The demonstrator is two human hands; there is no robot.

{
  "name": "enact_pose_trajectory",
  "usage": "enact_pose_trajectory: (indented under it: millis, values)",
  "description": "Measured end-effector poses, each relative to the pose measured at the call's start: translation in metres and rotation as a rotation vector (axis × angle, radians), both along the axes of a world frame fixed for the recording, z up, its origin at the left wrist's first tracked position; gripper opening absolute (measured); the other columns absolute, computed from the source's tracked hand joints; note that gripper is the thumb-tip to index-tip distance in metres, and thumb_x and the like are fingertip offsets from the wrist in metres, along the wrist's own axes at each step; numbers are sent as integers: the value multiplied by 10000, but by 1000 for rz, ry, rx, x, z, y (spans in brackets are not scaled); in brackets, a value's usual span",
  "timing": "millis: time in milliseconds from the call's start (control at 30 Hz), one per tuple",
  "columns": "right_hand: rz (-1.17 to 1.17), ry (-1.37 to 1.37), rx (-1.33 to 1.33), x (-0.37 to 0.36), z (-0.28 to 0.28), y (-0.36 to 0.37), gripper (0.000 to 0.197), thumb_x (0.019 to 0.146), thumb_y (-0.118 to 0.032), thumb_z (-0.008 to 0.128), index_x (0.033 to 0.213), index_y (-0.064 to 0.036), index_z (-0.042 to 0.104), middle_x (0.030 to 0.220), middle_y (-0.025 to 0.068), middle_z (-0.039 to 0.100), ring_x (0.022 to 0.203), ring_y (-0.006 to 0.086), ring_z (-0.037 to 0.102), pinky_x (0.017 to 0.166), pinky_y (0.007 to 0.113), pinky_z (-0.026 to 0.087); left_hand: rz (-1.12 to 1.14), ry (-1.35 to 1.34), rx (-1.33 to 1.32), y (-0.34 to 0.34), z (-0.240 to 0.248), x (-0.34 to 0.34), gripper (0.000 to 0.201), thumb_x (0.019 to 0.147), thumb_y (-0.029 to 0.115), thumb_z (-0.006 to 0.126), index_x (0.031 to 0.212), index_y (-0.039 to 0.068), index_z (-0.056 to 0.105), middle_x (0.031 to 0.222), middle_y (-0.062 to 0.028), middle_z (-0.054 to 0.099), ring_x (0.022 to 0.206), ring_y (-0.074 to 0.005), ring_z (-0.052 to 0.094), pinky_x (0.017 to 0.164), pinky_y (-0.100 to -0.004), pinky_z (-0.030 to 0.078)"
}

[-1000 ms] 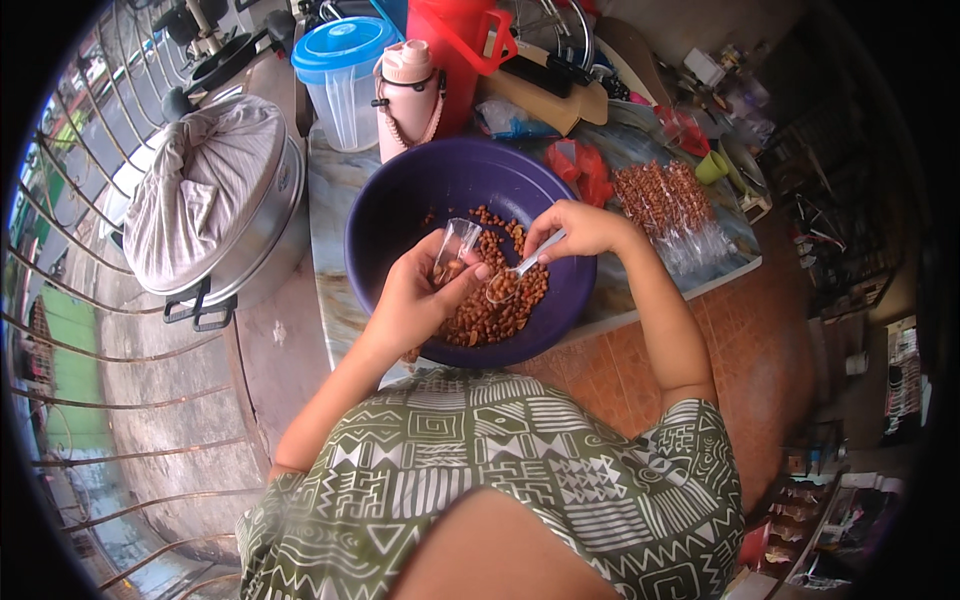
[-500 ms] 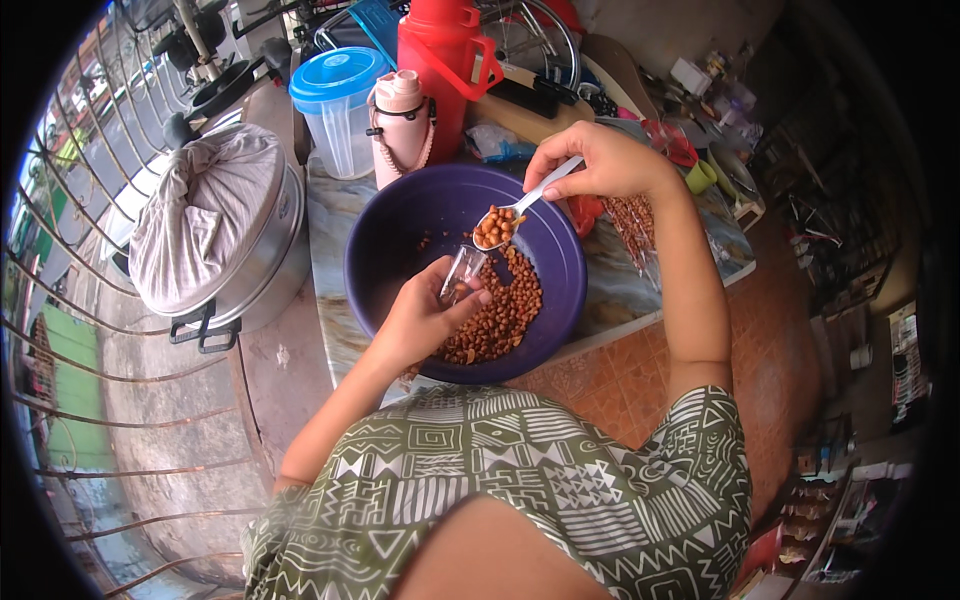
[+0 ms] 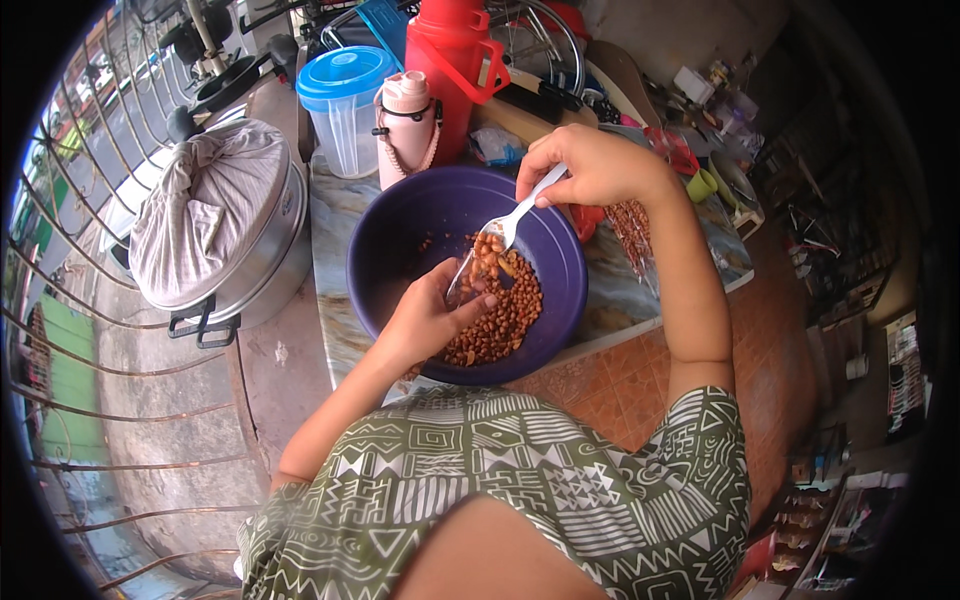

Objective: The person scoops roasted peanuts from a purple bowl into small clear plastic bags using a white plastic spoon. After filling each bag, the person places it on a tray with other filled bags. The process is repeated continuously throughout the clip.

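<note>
A deep purple basin (image 3: 555, 260) stands on the marbled tabletop, with a heap of reddish-brown peanuts (image 3: 500, 335) in its lower part. Above the heap, my left hand (image 3: 440, 310) pinches a small clear plastic bag (image 3: 459, 278) by its side, mouth upward. My right hand (image 3: 590, 170) grips the handle of a white plastic spoon (image 3: 518, 212) from the far right side of the basin. The spoon tips down at the bag's mouth, and peanuts slide off it. How many are inside the bag is hard to see behind my fingers.
Behind the basin stand a pink bottle (image 3: 405, 125), a red thermos (image 3: 445, 70) and a blue-lidded clear container (image 3: 345, 110). A cloth-covered metal pot (image 3: 215, 215) sits at left. Bagged peanuts (image 3: 632, 235) lie on the table (image 3: 640, 295) at right.
The right hand has tilted the spoon down and lowered it to the bag. Peanuts that lay in the spoon's bowl now pour off it. My left hand has hardly moved.
</note>
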State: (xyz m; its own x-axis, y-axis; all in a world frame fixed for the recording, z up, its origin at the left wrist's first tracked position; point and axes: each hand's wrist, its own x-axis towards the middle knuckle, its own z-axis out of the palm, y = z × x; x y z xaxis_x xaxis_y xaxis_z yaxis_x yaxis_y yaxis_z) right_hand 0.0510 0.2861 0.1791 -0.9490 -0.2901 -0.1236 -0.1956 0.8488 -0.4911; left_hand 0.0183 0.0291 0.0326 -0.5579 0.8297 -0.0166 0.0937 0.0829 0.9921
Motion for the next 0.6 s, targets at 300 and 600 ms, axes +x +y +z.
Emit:
enact_pose_trajectory:
  millis: [300, 600]
  values:
    - [11, 111, 94, 14, 11, -28, 168, 781, -7, 723, 948, -6, 737, 898, 107, 681, 876, 247, 670, 793, 352, 514, -7, -40, 21, -1, 3, 2, 310, 916, 188, 755, 1122, 5, 614, 916, -26, 679, 858, -68, 587, 783, -270, 501]
    - [87, 530, 253, 33, 17, -52, 117, 784, -27, 719, 898, -44, 736, 860, 91, 644, 844, 270, 640, 765, 364, 503, 35, -79, 187, -2, 8, 6, 215, 930, 123, 732, 1062, 18, 599, 914, 23, 623, 867, -47, 564, 786, -235, 476]
